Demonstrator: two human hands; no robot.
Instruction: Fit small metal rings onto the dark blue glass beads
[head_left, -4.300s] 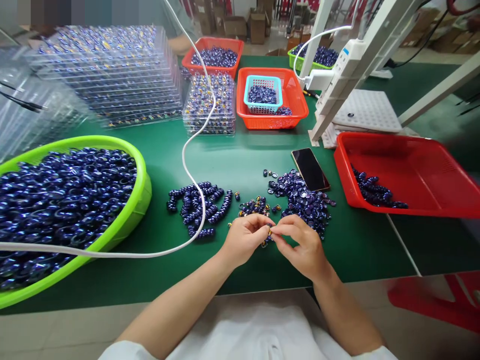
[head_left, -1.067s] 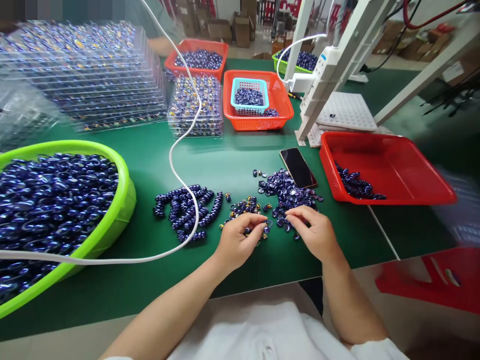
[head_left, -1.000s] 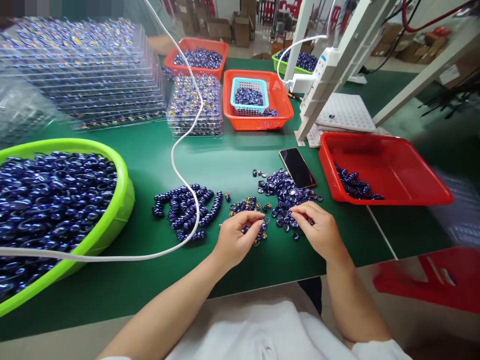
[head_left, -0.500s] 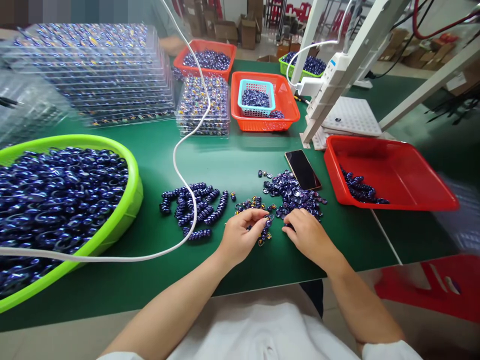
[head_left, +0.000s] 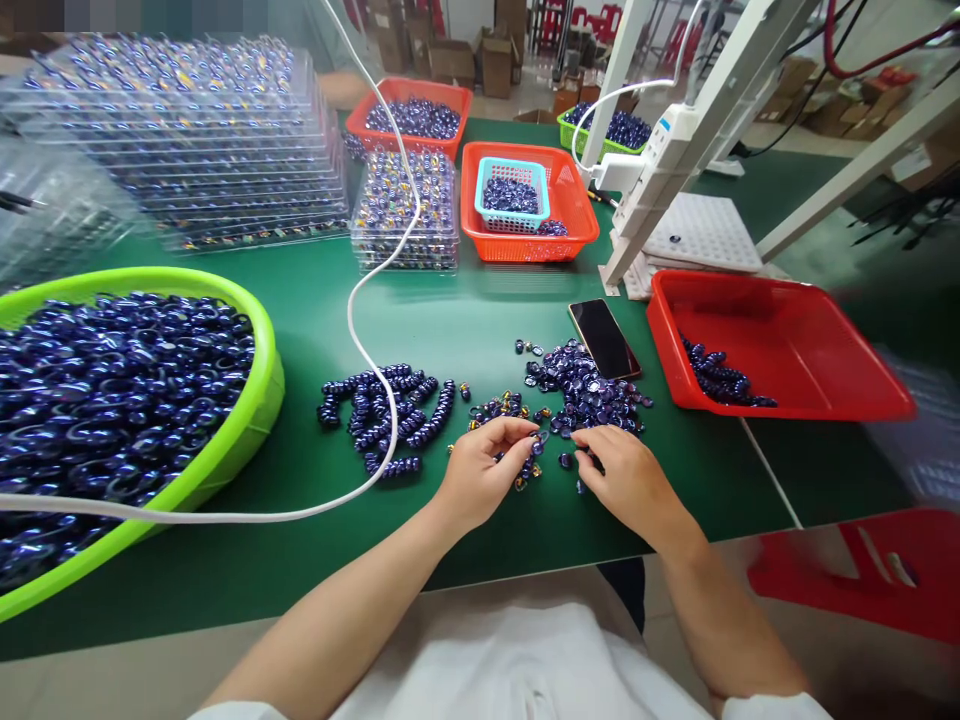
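Observation:
My left hand [head_left: 484,470] pinches a small shiny dark-blue ring [head_left: 541,440] between thumb and fingertips. Beneath those fingers lies a cluster of blue and gold pieces [head_left: 504,408], partly covered by the hand. My right hand [head_left: 626,480] is curled low over the table, thumb and fingers bent towards each other; what they hold, if anything, is hidden. One loose dark-blue piece [head_left: 565,460] lies just left of its fingertips. Right behind this hand spreads a heap of flat, glossy dark-blue pieces [head_left: 592,395].
Rows of stacked blue rings [head_left: 409,410] lie left under a white cable [head_left: 360,340]. A green basket [head_left: 274,360] full of rings stands at left, a red tray [head_left: 825,400] at right. A phone [head_left: 606,338] touches the heap. Filled clear trays [head_left: 405,255] stand behind.
My right hand has shifted slightly right and down, and a loose dark-blue piece now shows beside its fingertips. My left hand keeps its pinch in the same place.

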